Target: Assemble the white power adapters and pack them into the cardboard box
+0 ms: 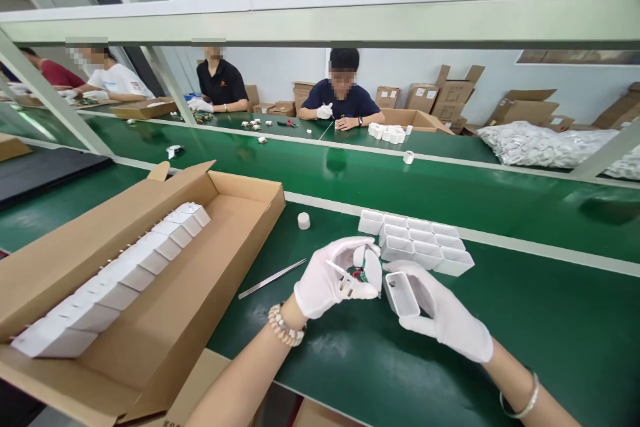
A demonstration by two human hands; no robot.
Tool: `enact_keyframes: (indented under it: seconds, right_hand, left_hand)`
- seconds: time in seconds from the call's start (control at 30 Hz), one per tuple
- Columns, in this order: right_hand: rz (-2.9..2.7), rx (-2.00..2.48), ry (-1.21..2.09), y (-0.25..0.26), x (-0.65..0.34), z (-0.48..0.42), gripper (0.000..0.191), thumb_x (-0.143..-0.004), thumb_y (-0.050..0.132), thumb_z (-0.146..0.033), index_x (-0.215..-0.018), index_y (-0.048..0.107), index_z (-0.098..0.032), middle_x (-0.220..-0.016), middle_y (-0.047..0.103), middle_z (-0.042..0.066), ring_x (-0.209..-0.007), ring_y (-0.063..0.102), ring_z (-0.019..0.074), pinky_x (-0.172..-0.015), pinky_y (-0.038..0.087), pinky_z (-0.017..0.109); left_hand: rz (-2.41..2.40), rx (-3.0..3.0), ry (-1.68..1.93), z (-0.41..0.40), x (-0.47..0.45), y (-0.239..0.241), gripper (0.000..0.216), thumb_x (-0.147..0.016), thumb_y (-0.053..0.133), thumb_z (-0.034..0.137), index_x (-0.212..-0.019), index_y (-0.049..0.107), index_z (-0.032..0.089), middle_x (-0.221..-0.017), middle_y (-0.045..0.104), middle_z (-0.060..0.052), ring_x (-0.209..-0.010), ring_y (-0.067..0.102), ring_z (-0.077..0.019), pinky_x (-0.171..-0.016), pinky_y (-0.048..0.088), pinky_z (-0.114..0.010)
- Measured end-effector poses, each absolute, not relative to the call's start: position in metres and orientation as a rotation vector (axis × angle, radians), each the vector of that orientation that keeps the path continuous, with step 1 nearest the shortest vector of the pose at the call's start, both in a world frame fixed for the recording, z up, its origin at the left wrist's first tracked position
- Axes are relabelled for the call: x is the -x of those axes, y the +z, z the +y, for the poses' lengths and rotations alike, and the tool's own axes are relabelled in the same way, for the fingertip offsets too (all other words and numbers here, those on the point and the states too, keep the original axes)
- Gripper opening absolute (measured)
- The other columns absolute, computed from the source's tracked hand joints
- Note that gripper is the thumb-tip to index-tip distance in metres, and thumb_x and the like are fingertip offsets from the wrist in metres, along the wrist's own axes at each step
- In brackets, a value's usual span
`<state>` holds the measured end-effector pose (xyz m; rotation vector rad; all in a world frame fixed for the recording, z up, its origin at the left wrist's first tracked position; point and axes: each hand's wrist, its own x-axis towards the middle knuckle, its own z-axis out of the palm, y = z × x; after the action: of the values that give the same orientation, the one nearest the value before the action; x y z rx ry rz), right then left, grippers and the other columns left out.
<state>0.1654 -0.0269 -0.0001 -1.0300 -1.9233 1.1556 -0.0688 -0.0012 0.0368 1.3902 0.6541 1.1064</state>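
Observation:
My left hand [333,275], in a white glove, grips a small white electronic assembly [371,267] with green board and red wires showing between the fingers. In my gloved right hand [445,310] is a white plastic housing [401,293], its hollow opening turned toward the left and up. The two pieces are close together but apart. Just beyond the hands stand several open white housings [423,240] in rows. Metal tweezers [273,278] lie on the bench left of my left hand, and a small white cap [303,220] sits behind them.
An open cardboard box [240,260] at left holds a row of white finished-looking units [135,267]. Across the green conveyor [300,167] several people work at the far bench. A large bag of white parts [540,145] lies at far right. A shelf beam [320,23] crosses overhead.

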Motion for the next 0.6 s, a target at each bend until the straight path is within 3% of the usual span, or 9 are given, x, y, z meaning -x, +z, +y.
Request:
enact_keyframes:
  seconds: [0.2,0.33,0.4,0.5,0.6]
  right_hand:
    - [-1.990,1.045,1.189,-0.018,-0.160,-0.025,0.062,-0.071,0.071,-0.030,-0.126,0.045,-0.020,-0.128,0.055,0.013,-0.116,0.053,0.0305,-0.098,0.045,0.045]
    - [-2.177,1.029,1.099,-0.025,-0.172,-0.018,0.053,-0.080,0.051,-0.014,-0.132,0.047,-0.021,-0.138,0.049,0.010,-0.129,0.042,0.0274,-0.109,0.032,0.049]
    - [-2.164,1.092,1.002,-0.024,-0.179,-0.016,0.060,-0.075,0.040,-0.003,-0.131,0.049,-0.023,-0.139,0.049,0.006,-0.133,0.038,0.0240,-0.112,0.027,0.049]
    - [-2.112,1.136,1.035,-0.022,-0.181,-0.021,0.077,-0.065,0.041,0.000,-0.138,0.039,-0.025,-0.142,0.045,0.004,-0.133,0.038,0.0224,-0.112,0.028,0.048]
    - [-2.072,1.143,1.119,-0.024,-0.167,-0.025,0.080,-0.067,0.053,-0.007,-0.143,0.029,-0.020,-0.142,0.044,0.011,-0.130,0.042,0.0261,-0.109,0.032,0.049]
  left_hand:
    - [0.621,-1.428,1.030,0.001,0.062,0.034,0.068,-0.056,0.082,0.010,-0.120,0.059,0.020,-0.115,0.063,-0.011,-0.105,0.059,-0.0274,-0.093,0.047,-0.039]
    - [0.676,-1.439,0.960,0.004,0.059,0.030,0.072,-0.055,0.083,0.014,-0.122,0.058,0.020,-0.119,0.062,-0.011,-0.109,0.057,-0.0280,-0.094,0.046,-0.037]
    - [0.733,-1.448,0.941,0.005,0.059,0.028,0.073,-0.055,0.084,0.016,-0.123,0.058,0.019,-0.118,0.062,-0.012,-0.109,0.057,-0.0290,-0.093,0.047,-0.037]
    - [0.810,-1.457,0.944,0.005,0.059,0.029,0.072,-0.054,0.084,0.018,-0.121,0.060,0.019,-0.115,0.063,-0.013,-0.107,0.058,-0.0304,-0.092,0.047,-0.038]
    - [0.826,-1.476,0.945,0.003,0.057,0.032,0.069,-0.055,0.084,0.018,-0.120,0.061,0.019,-0.116,0.063,-0.013,-0.107,0.058,-0.0316,-0.093,0.046,-0.039]
